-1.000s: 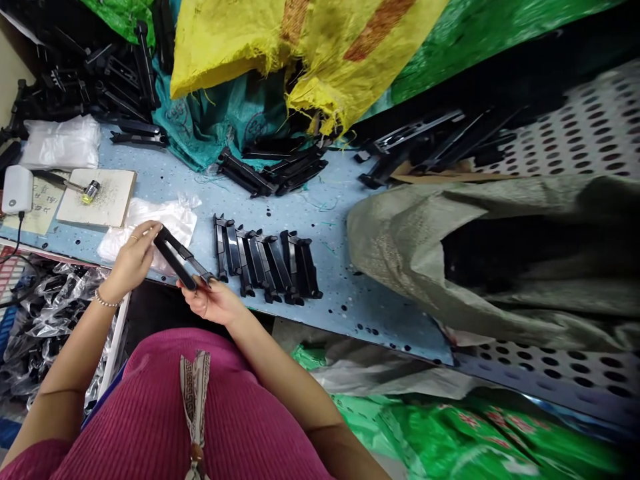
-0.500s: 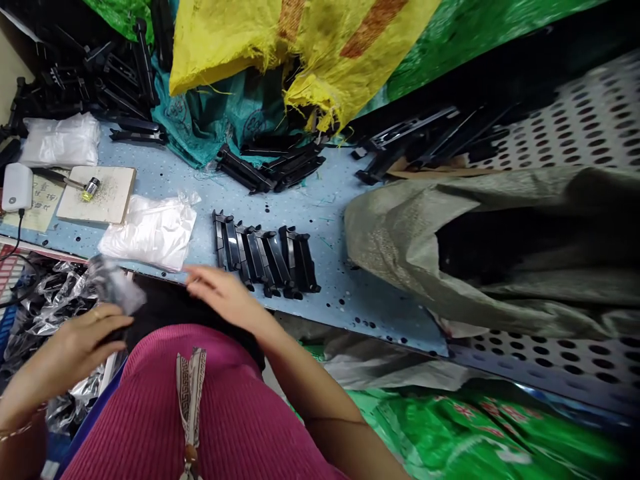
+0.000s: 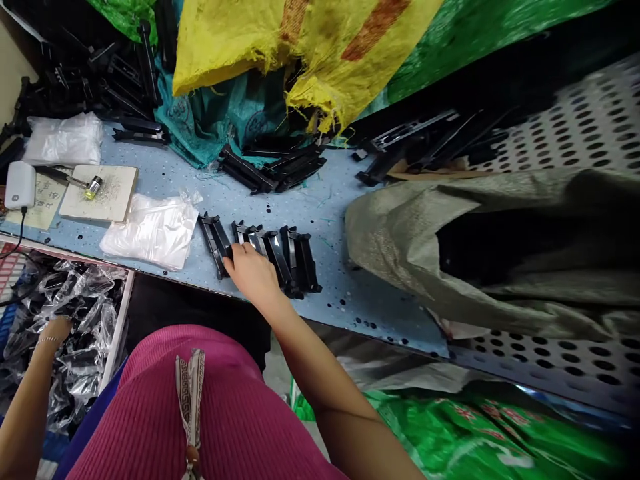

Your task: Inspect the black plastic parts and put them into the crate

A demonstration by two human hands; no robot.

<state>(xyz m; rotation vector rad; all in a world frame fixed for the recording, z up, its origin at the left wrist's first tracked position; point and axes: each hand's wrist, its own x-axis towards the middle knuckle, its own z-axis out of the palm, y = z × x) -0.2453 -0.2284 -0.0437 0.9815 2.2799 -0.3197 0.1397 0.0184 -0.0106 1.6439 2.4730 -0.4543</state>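
A row of several black plastic bars [image 3: 280, 257] lies side by side on the blue table [image 3: 340, 220]. My right hand [image 3: 253, 270] rests on the left end of that row, fingers curled on one black bar [image 3: 216, 241] that is skewed away from the others. My left hand [image 3: 54, 330] is low at the left, sunk into a bin of clear-bagged parts [image 3: 75, 313]; its fingers are hidden. A stack of clear plastic bags [image 3: 153, 230] lies left of the row.
A grey woven sack [image 3: 450, 240] with black parts gapes at the right. Yellow, teal and green sacks [image 3: 300, 47] crowd the back, with loose black bars [image 3: 273, 170] before them. A small hammer on a block [image 3: 93, 190] and a white charger [image 3: 19, 187] sit far left.
The bar held in both hands was slipped into a clear bag and my left hand carried it down into the bin. My right hand moved forward onto the row and skewed its leftmost bar.
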